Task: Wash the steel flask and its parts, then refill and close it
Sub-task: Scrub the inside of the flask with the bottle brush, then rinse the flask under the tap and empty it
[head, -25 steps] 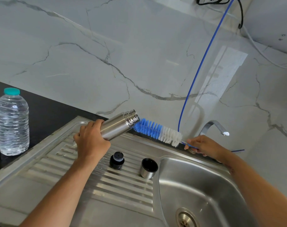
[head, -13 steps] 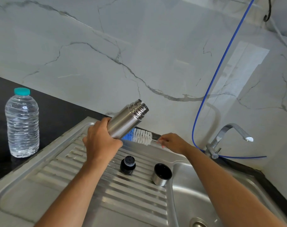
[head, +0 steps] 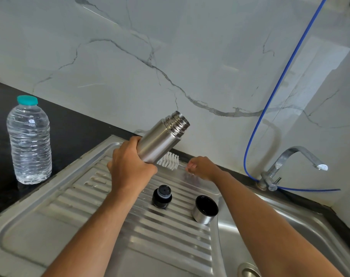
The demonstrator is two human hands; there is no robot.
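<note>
1. Head view: the left hand (head: pixel 130 166) is wrapped around the lower body of the steel flask (head: pixel 162 138) and holds it in the air above the ridged draining board (head: pixel 162 238).
2. The flask's long axis is tilted. Its base sits in the palm at lower left, and its open, threaded mouth points up and to the right, toward the marble wall (head: pixel 170 56).
3. No brand, label or writing can be read on the flask.
4. The right hand (head: pixel 202 168) is curled at the wire end of the bottle brush (head: pixel 169 161). Whether the fingers actually pinch the wire is too small to tell.
5. The brush lies at the back of the draining board, its white bristles showing just below and behind the flask.
6. The black stopper (head: pixel 162 196) stands upright on the draining board below the flask.
7. The steel cup lid (head: pixel 205 209) stands to the right of the stopper with its mouth up, near the edge of the sink basin (head: pixel 290 226).
8. A clear water bottle (head: pixel 29 140) with a teal cap stands upright on the dark counter (head: pixel 70 124), well to the left. It carries no readable label.
9. A thin blue tube (head: pixel 270 100) curves down the wall to the base of the tap (head: pixel 290 158).
</note>
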